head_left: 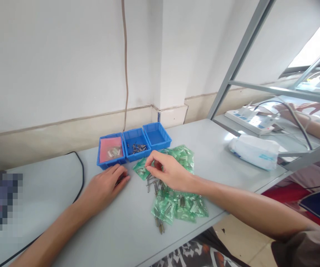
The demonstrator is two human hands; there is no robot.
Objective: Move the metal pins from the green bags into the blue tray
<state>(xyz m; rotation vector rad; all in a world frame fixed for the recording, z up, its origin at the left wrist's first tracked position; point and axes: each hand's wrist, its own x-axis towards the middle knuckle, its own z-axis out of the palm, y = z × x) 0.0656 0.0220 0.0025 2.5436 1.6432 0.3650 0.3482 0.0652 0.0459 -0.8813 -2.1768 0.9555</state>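
My right hand (171, 170) is over a pile of green plastic bags (185, 211) that hold small metal parts. Its thumb and index finger are pinched together at a tiny item too small to name. Below it lie loose metal pins or screws (156, 188), with a few more (160, 225) nearer the table's front edge. Resting on the table, my left hand (107, 187) has curled fingers with something dark partly hidden under them. Just behind it is a blue bin (101, 165) holding a pink sheet and a clear bag of small parts (114, 152).
A middle blue bin (132, 135) contains loose screw-like parts; a third blue bin (157, 135) stands to its right. A black cable (82, 174) runs along the left. At right are a metal frame (238, 59), a white soft pack (254, 152), a power strip (246, 118) and another person's arm (316, 126).
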